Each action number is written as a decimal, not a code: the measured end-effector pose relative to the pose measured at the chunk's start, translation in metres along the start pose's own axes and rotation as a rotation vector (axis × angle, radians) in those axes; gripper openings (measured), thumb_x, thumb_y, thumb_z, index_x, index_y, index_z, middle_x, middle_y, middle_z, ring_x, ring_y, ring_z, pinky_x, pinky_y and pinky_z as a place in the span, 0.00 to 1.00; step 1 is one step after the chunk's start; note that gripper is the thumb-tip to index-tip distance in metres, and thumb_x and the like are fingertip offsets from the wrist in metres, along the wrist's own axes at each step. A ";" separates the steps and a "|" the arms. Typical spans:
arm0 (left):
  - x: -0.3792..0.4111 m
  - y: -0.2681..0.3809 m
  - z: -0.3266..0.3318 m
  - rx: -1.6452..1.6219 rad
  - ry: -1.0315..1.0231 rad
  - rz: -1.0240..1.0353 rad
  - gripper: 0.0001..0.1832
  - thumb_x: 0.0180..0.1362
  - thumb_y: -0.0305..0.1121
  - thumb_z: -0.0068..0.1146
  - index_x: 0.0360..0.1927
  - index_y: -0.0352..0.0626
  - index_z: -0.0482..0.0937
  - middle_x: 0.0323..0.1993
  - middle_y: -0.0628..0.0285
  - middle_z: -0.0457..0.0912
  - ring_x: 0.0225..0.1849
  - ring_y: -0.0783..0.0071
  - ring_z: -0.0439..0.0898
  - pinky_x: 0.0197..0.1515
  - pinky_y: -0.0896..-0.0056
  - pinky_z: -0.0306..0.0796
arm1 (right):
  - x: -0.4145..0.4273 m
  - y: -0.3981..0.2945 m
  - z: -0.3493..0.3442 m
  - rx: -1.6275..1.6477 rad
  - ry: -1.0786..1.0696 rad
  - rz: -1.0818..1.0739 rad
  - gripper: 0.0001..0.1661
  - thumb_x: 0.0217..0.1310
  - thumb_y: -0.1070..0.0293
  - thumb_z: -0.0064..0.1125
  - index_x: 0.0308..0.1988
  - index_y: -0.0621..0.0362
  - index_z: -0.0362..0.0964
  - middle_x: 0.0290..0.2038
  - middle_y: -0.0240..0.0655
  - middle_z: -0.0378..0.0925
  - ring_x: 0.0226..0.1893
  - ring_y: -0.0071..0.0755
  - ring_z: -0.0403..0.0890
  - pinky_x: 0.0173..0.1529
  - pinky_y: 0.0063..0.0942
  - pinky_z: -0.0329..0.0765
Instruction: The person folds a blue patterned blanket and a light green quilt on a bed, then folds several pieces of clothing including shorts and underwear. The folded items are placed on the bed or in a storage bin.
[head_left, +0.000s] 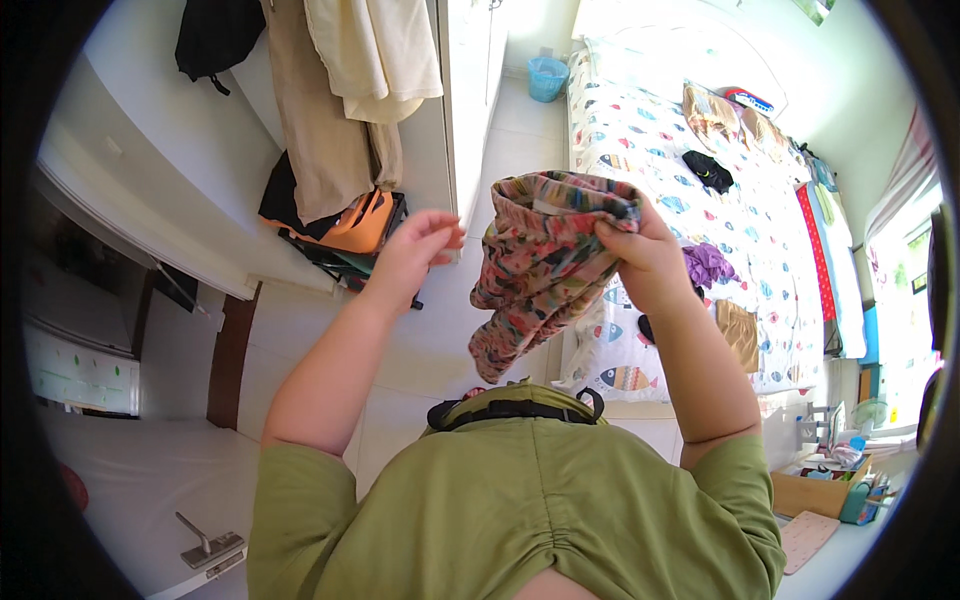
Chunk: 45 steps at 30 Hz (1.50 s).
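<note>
My right hand pinches the gathered waistband of a pair of multicoloured patterned pants that hang in front of me, their legs dangling down to the left. My left hand is raised left of the pants, apart from them, with its fingers loosely bent and nothing seen in it. On the bed with a fish-print sheet beyond my right hand lie a black garment, a purple garment and a tan folded cloth.
Trousers and cream clothing hang at upper left, above an orange case. A blue bin stands by the bed's far corner. The door handle is at lower left, a wooden box at lower right.
</note>
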<state>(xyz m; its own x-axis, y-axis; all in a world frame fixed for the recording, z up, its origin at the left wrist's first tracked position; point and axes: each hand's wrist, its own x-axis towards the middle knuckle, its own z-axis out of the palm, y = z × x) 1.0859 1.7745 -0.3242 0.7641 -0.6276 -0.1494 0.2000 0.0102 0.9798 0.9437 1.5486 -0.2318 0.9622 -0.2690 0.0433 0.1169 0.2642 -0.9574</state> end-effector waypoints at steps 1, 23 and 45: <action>0.004 -0.029 -0.012 0.017 0.043 -0.131 0.13 0.60 0.38 0.46 0.45 0.46 0.71 0.42 0.67 0.75 0.44 0.77 0.72 0.46 0.74 0.65 | -0.001 -0.001 -0.004 0.046 0.001 -0.004 0.21 0.53 0.78 0.52 0.49 0.61 0.63 0.41 0.32 0.72 0.40 0.25 0.73 0.45 0.24 0.70; 0.016 -0.118 0.018 -0.604 -0.349 -0.121 0.23 0.63 0.47 0.37 0.56 0.45 0.68 0.50 0.66 0.74 0.51 0.70 0.71 0.55 0.64 0.61 | -0.025 -0.049 -0.091 0.196 -0.030 -0.227 0.29 0.53 0.65 0.57 0.53 0.66 0.62 0.50 0.42 0.71 0.51 0.42 0.72 0.56 0.40 0.66; -0.035 -0.017 -0.013 -0.142 -0.473 -0.136 0.11 0.58 0.37 0.52 0.34 0.40 0.73 0.33 0.66 0.77 0.34 0.79 0.75 0.38 0.76 0.70 | -0.067 -0.098 -0.217 0.130 -0.150 -0.417 0.31 0.61 0.58 0.46 0.60 0.59 0.54 0.55 0.39 0.65 0.56 0.38 0.66 0.59 0.40 0.65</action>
<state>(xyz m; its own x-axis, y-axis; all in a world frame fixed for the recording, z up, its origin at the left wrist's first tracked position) 1.0639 1.8061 -0.3369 0.3704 -0.9140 -0.1655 0.3845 -0.0113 0.9231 0.8148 1.3400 -0.2023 0.8503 -0.2422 0.4673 0.5223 0.2785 -0.8060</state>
